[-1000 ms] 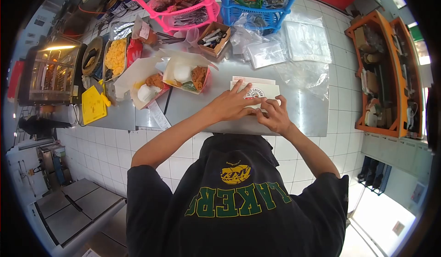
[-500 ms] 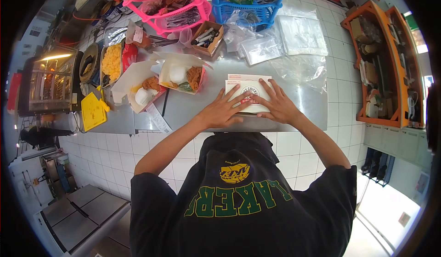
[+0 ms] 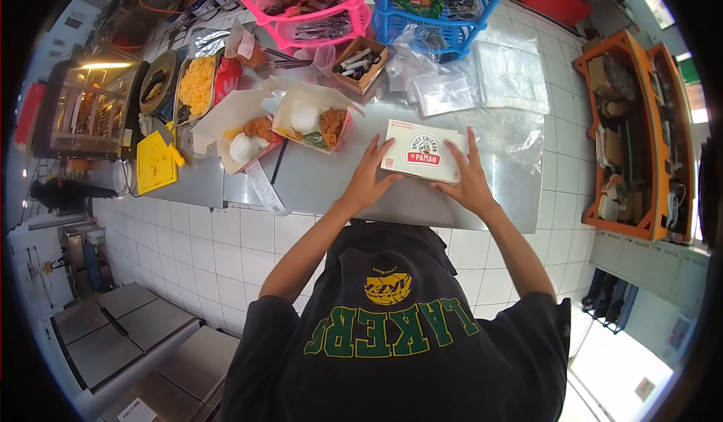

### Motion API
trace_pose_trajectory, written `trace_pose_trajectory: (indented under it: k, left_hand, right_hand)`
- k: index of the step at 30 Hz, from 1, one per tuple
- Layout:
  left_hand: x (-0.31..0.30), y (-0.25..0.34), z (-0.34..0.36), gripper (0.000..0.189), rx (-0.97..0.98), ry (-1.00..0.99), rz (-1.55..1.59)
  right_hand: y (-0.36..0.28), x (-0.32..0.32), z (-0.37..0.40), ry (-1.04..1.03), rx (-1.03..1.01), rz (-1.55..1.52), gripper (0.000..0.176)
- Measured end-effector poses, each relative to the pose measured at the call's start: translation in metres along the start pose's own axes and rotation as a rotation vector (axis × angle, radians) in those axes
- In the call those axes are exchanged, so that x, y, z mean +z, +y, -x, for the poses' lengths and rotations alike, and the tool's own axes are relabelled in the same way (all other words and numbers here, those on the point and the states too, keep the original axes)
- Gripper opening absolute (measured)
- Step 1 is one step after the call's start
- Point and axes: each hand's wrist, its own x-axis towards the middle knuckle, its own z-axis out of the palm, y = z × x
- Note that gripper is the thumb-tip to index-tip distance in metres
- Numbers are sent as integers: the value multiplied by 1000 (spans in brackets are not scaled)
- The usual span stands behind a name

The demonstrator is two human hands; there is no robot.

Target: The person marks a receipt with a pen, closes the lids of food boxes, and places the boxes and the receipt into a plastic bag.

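Observation:
A white takeaway food box [image 3: 444, 167] with a red and black "Spicy Chicken Paman" print lies closed on the metal table [image 3: 316, 188], between my hands. My left hand [image 3: 369, 177] grips its left side, thumb at the front corner. On the opposite side my right hand [image 3: 471, 181] holds the box, fingers along the edge and thumb at the front. To the left stand two open food boxes with rice and fried chicken: the nearer one [image 3: 245, 147] and another [image 3: 309, 124] beside it. A paper receipt [image 3: 265, 188] hangs over the table's front edge.
Behind are a pink basket rack [image 3: 312, 30], a blue basket rack [image 3: 429, 26], a carton of markers [image 3: 361, 66] and clear plastic bags [image 3: 512, 75]. Further left are a tray of yellow food [image 3: 197, 87], a yellow cutting board [image 3: 157, 162] and a lit display cabinet [image 3: 90, 109].
My hands have moved from lying flat on top of the box to its two sides. The lid print now shows fully. The camera view has shifted slightly.

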Motion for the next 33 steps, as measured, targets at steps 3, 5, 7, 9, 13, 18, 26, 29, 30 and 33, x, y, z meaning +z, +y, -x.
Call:
trace_pose_trajectory:
  k: [3,5,7,9,13,18,26,29,30,33]
  left_hand:
    - [12,-2,-4,75,-235,-24,423]
    - [19,3,-8,76,-339,-25,601]
    - [28,-2,-14,80,-293,-30,568]
    - [39,-4,-25,81,-215,-32,474]
    - [70,-2,-42,81,-3,53,195]
    - [54,27,-20,70,34,228,75]
    - [-48,-17,84,23,-743,226,430]
    - [-63,-57,118,31,-649,397,340]
    - [-69,-60,123,30,-608,439,291]
    - [-83,-68,123,26,-576,555,184]
  right_hand:
    - [6,14,-3,-1,342,-562,101]
    - [9,14,-3,23,358,-617,101]
    - [16,11,-4,61,389,-703,101]
    - [31,6,-2,84,367,-657,102]
    - [58,-19,2,37,337,-634,104]
    - [5,-58,-27,321,239,10,74]
    - [-102,165,-135,-308,592,-572,49]
    - [-58,274,-162,-3,475,-497,41]
    - [-44,287,-162,46,406,-496,39]
    - [-66,219,-148,-147,583,-699,37]
